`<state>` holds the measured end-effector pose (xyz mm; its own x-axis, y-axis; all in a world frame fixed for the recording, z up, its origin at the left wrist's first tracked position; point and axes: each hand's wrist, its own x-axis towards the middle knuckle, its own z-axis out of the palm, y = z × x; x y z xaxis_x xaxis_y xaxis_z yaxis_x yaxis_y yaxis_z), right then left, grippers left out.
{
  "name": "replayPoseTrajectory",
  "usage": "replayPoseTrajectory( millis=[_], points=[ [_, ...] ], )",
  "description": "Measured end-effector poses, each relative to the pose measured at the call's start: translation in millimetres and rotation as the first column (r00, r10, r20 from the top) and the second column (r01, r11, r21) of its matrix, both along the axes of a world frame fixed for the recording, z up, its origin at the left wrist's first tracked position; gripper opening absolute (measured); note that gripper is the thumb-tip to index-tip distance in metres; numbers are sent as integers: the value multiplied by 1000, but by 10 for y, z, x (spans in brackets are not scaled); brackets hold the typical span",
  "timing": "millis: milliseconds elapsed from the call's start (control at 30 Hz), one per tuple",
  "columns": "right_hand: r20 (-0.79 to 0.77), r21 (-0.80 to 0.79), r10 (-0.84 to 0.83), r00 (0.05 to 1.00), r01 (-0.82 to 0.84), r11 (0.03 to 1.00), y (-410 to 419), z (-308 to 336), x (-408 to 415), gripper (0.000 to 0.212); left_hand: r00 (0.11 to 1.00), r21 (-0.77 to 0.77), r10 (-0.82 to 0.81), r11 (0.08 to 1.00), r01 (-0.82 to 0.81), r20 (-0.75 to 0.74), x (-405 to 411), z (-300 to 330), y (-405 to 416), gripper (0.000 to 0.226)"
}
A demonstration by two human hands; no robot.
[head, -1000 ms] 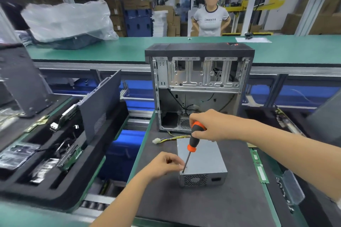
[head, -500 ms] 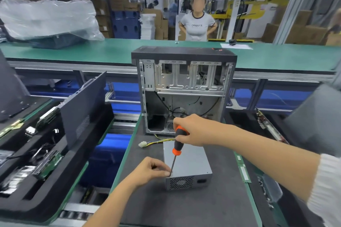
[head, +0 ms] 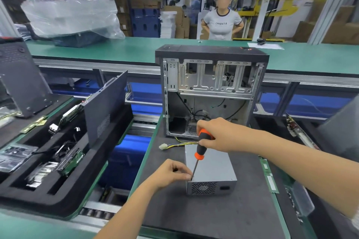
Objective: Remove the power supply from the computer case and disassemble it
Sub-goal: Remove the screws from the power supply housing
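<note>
A grey power supply [head: 213,169] lies on the dark mat in front of the open computer case [head: 209,91], its fan grille facing me. Yellow and black wires with a white plug [head: 163,146] trail from its far end. My right hand [head: 219,135] grips the orange and black handle of a screwdriver [head: 201,147], whose tip stands on the near left top corner of the power supply. My left hand [head: 171,173] has curled fingers pinching at that same corner, right by the tip; what it pinches is too small to see.
A black foam tray [head: 58,198] holding removed parts and a leaning side panel [head: 105,112] sits at the left. Green memory sticks [head: 271,177] lie along the mat's right edge. A person stands behind the far green bench [head: 116,48], beside a plastic-wrapped bundle.
My hands and the screwdriver keep the same pose on the power supply's corner. Only the camera view has shifted slightly.
</note>
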<state>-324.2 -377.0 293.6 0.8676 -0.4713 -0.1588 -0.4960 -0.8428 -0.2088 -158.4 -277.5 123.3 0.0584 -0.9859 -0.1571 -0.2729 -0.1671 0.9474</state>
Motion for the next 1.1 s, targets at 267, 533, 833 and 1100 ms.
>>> replayPoseTrajectory(
  millis=[267,533,833,1100],
  points=[
    [16,-26,4,1000,-4,1000,58,3,-11,18,1000,3,-8,1000,8,11,-16,17,0,16],
    [-13,-35,11,1000,-11,999,71,28,3,20,999,12,-35,999,35,14,-13,41,1,18],
    [15,-61,34,999,-33,998,80,4,26,20,999,4,-47,999,47,15,-5,32,18,18],
    [-5,-67,30,1000,-30,997,77,-6,33,20,999,24,-36,999,35,30,17,-3,16,18]
  ],
)
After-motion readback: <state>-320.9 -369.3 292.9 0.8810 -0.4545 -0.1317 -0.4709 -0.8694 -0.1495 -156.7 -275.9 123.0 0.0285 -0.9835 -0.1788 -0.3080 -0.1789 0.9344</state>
